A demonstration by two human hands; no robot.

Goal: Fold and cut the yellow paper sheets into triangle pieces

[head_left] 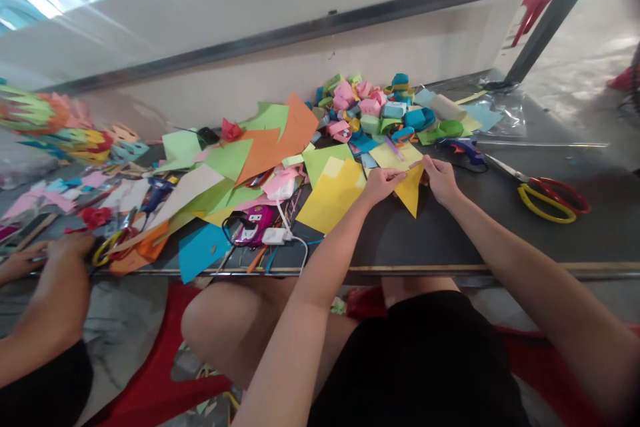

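A piece of yellow paper [411, 196] is between my hands at the table, its pointed corner hanging toward me. My left hand [381, 185] pinches its left side with the fingertips. On the right side, my right hand [440, 180] grips the paper between thumb and fingers. A small thin strip shows near the right fingertips, too small to name. Just behind lies a pale yellow sheet [383, 156] with a narrow purple piece [394, 148] on it. Beside my left hand, a larger yellow sheet [330, 195] rests flat.
Small folded paper pieces [371, 107] are heaped at the back. To the right are scissors [553, 199] and a glue gun [463, 149]. A purple power strip [256, 223] with cables is left of me. A co-worker's hands [70, 245] are at far left.
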